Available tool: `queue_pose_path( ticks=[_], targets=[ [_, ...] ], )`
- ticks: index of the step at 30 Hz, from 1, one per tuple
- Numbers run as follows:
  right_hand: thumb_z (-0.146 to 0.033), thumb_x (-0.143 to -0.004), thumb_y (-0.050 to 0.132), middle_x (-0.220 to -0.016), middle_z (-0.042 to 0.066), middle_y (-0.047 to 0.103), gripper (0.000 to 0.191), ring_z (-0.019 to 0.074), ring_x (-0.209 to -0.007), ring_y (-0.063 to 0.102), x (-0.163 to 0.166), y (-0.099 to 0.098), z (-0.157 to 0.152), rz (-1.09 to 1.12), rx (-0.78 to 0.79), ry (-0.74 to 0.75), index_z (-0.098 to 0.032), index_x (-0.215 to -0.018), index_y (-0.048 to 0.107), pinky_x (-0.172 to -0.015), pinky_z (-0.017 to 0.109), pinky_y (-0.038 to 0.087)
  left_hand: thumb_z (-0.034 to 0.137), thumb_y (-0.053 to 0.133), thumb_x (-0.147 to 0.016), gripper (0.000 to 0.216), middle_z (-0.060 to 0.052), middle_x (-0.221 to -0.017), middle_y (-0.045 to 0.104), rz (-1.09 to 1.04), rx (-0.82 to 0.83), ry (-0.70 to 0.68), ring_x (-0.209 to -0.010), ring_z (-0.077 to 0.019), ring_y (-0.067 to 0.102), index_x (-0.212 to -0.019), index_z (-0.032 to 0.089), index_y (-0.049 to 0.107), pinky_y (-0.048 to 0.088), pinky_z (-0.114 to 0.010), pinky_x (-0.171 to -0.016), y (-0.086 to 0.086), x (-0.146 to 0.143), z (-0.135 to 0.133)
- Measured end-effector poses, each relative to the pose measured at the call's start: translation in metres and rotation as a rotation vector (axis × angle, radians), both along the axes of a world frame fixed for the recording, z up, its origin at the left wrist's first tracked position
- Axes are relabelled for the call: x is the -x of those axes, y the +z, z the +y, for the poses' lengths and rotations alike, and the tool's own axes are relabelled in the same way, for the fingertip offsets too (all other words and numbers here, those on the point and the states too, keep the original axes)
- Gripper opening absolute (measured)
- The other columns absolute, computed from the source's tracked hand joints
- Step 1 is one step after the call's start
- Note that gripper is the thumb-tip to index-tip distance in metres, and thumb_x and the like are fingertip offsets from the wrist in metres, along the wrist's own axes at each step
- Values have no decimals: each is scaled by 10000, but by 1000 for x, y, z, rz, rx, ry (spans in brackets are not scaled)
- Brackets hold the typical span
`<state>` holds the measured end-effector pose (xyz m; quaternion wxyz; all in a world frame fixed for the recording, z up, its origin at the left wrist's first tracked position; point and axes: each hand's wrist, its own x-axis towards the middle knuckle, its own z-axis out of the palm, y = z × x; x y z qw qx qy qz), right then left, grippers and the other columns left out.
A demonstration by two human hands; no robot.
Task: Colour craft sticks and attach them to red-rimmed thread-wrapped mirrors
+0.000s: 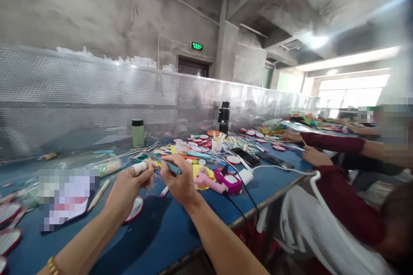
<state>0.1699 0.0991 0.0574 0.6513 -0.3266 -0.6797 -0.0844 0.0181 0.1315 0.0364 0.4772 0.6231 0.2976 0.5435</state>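
My right hand [182,180] is closed round a teal-handled tool [173,166] with a thin grey, blade-like end pointing left toward my other hand. Close beside it, my left hand [137,178] is pinched, a white wrap round one finger. What its fingertips hold is too small to make out. Below the left wrist lies a white disc with a red rim [137,208], partly covered by the arm. A pink glue gun [209,181] rests just right of my right hand on a yellow piece [198,172], next to a magenta device [228,182].
A phone [71,200] and a wooden stick [99,194] lie left. Behind stand a green cup [138,134], a black bottle [223,119] and a white cup [217,145] among scattered craft pieces. Black cables cross the table's front edge. A co-worker's maroon sleeves [332,142] are at right.
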Motion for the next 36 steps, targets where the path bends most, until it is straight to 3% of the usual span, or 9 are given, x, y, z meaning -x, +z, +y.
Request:
queue_pose_path(
  ticks=[6,9,13,17,24,29,33,35,36],
  targets=[
    [-279,-952,488,-851,54,733,212,156,-764,692,6,-1,-4,-84,24,-8,-187,-940,678,-741,261,558,382,728,-748,233,29,-533,574,-59,16,74,-517,-112,460,-717,158,672,365,-229,-510,7,-1,1],
    [-319,-994,437,-985,64,757,289,169,-856,710,-8,15,-6,-178,79,-97,-201,-1071,690,-799,275,555,372,719,-742,233,26,-523,571,-85,17,102,-495,-106,462,-698,151,663,365,-231,-498,12,-1,1],
    [-294,-985,488,-1069,76,744,311,227,-983,694,-71,71,9,-245,223,-376,-234,-1249,639,-927,372,504,343,696,-802,223,38,-532,557,-95,7,126,-484,-94,465,-716,142,653,365,-230,-489,17,2,-1],
    [-323,-968,587,-1165,97,669,276,247,-1066,642,-148,117,41,-217,469,-686,-155,-1183,628,-959,484,492,314,654,-910,181,61,-615,565,-83,11,131,-490,-83,490,-853,141,654,417,-223,-494,20,4,-2],
    [-333,-958,624,-1222,89,634,312,224,-1037,651,-184,126,64,-232,694,-777,-160,-1217,608,-878,438,562,306,634,-941,203,56,-650,584,-55,38,131,-498,-76,517,-833,134,640,452,-214,-489,18,4,2],
    [-214,-999,530,-1224,124,665,283,252,-1132,643,-120,136,37,-275,485,-576,-147,-1266,595,-1025,499,481,299,622,-950,190,59,-644,573,-56,35,122,-502,-79,519,-857,135,641,460,-218,-497,18,5,2],
    [-304,-1036,444,-1182,32,711,350,166,-1016,709,-39,119,-13,-416,293,-149,-269,-1374,526,-966,328,542,298,622,-950,186,59,-653,571,-51,36,117,-494,-74,507,-862,135,636,456,-215,-490,17,8,2],
    [-340,-1017,477,-1117,41,728,351,172,-892,728,-9,106,-26,-295,180,255,-264,-1347,568,-865,342,581,302,623,-949,188,57,-660,575,-51,37,109,-496,-74,508,-863,135,636,458,-215,-491,16,9,2],
    [-354,-993,525,-1043,28,737,335,160,-801,718,1,100,-26,-211,169,328,-274,-1307,610,-793,331,591,304,624,-948,190,56,-662,577,-52,36,103,-499,-75,511,-860,136,635,460,-216,-493,16,9,3]
  ],
)
